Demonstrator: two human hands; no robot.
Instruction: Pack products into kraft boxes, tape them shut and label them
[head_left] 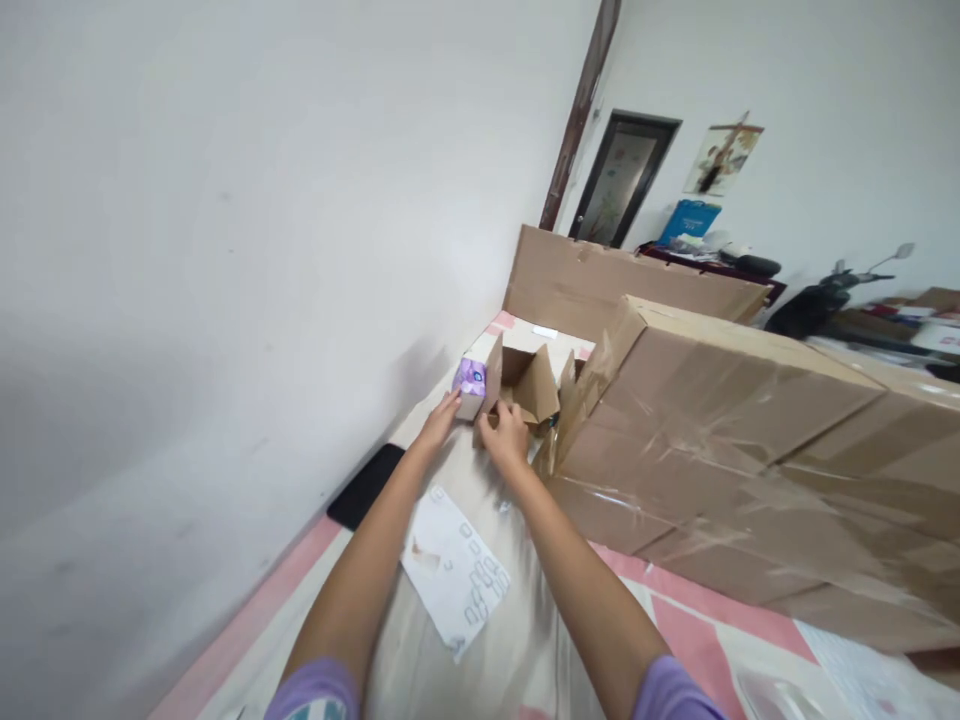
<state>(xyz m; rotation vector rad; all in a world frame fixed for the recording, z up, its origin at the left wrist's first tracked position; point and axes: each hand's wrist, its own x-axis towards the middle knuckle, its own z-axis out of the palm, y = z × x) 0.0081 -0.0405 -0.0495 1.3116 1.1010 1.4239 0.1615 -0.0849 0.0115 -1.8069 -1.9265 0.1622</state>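
My left hand (441, 420) is at the near left side of a purple and white pack (471, 378), its fingers closed against the edge; some fingers are hidden. The pack stands beside the left wall of a small open cardboard box (540, 385), whose flaps stick up. My right hand (508, 432) is at the front of this box, fingers bent over its near left edge and gripping the cardboard. A white sheet (450, 565) with drawn shapes lies on the cloth between my forearms.
A flat black object (365, 485) lies by the white wall (225, 250) on the left. A big taped carton (720, 450) stands on the right, and a cardboard panel (577, 280) at the back. Pink and white cloth (697, 640) covers the surface. A small white item (545, 331) lies behind the box.
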